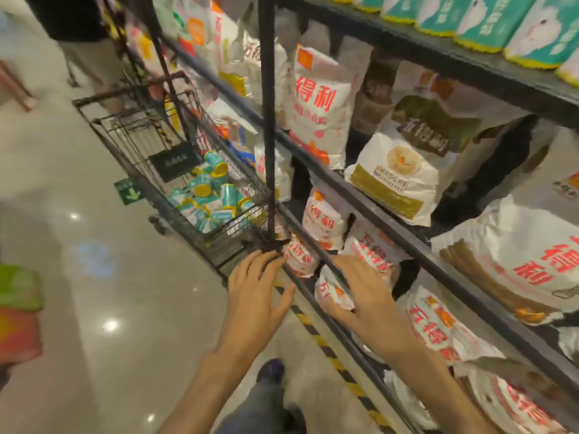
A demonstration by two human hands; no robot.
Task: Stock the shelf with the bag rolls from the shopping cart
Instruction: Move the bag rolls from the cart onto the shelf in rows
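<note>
Ahead-left, bag rolls [208, 195] lie jumbled in my shopping cart [134, 126]; left hand [255, 289] nearer, both grips wide, empty.

Both hands reach forward with fingers spread and holding nothing: the left hand [255, 288] near the shelf's black upright post [267, 120], the right hand [365, 296] over small white flour bags [332, 296] on a low shelf [391, 233]. To the far left, the shopping cart [138, 142] holds teal bag rolls [213, 192] with yellow ends. More teal rolls [488, 20] line the top shelf.
</note>
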